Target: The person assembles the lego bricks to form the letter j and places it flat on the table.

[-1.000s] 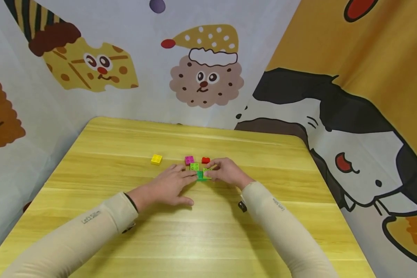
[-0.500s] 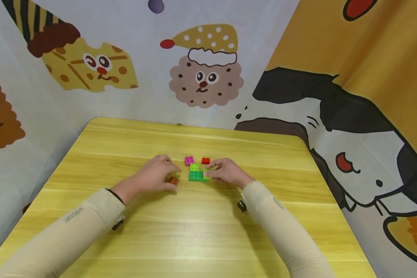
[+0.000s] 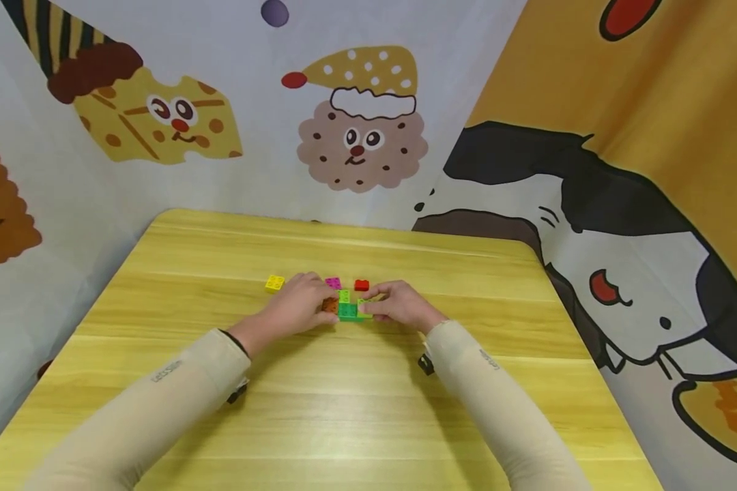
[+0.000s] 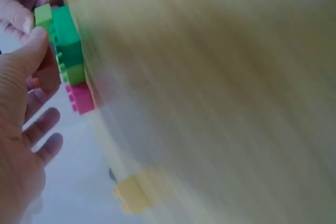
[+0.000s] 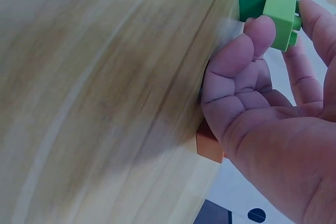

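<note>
Between the thumb and fingers of my left hand [image 3: 299, 300] is a brown toy building brick [image 3: 329, 305], held at the left end of a dark green brick [image 3: 348, 311]. In the left wrist view that brown brick [image 4: 49, 74] hangs above the green one [image 4: 67, 38]; whether they touch I cannot tell. My right hand [image 3: 400, 304] pinches a light green brick [image 5: 280, 17], which sits raised at the right end of the dark green brick. Another light green brick [image 3: 344, 296] lies against the far side of the dark green one. My fingers partly cover both held bricks.
Just beyond the light green brick lies a magenta brick [image 3: 333, 282], with a red brick [image 3: 362, 285] to its right. Off to the left is a yellow brick [image 3: 274, 283]. Everything rests on a wood-grain table [image 3: 344, 409] backed by a printed cloth [image 3: 221, 184].
My left hand first moved left off the green brick to the brown brick, then came back right carrying it. The right hand has stayed in place, pinching the light green brick.
</note>
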